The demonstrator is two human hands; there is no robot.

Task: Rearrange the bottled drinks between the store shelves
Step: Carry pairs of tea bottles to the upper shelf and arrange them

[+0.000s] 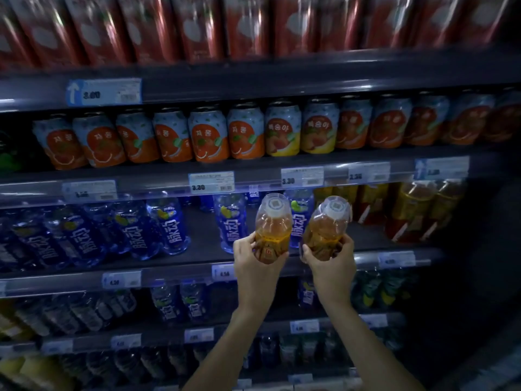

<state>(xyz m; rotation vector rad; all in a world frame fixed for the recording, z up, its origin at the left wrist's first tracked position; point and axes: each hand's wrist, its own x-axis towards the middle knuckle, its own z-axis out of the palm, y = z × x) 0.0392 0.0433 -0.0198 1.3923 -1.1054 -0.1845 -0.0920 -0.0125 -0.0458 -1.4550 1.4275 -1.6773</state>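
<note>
In front of the blue-bottle shelf (197, 261), left hand (255, 266) and right hand (332, 263) are each wrapped round a tea bottle (273, 221), (327, 224), caps up. The gap in the blue row sits just behind, closer to the left one.

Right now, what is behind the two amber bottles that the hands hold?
Behind the left amber bottle and right amber bottle stand blue bottles on the shelf. Their lower parts are covered.
</note>
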